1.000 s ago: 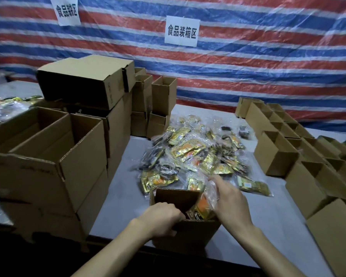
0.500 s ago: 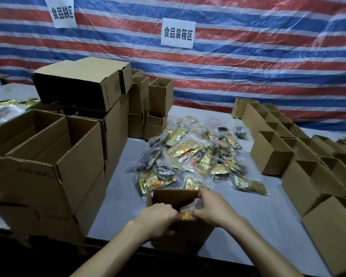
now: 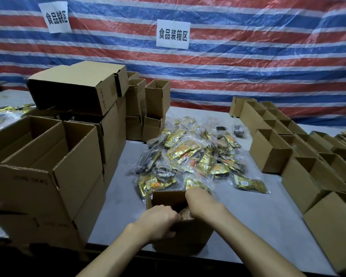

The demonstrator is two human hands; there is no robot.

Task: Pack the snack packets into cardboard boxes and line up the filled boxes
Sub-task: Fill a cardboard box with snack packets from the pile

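A small open cardboard box (image 3: 185,237) stands at the near table edge. My left hand (image 3: 160,221) grips its near rim, fingers curled over the edge. My right hand (image 3: 201,202) reaches down into the box, holding an orange snack packet (image 3: 185,213); only the packet's edge shows between my hands, and my fingertips are hidden inside. Just beyond the box lies a loose pile of gold, orange and black snack packets (image 3: 192,156) in clear wrappers.
Large open cartons (image 3: 48,176) are stacked on the left. Small boxes (image 3: 157,96) are stacked behind the pile. Rows of small open boxes (image 3: 272,154) run along the right. Bare grey table (image 3: 258,208) lies between box and right rows. A striped tarp hangs behind.
My right hand lifted a packet from the pile's near edge, brought it over the box and pushed it down inside. My left hand stayed on the rim.
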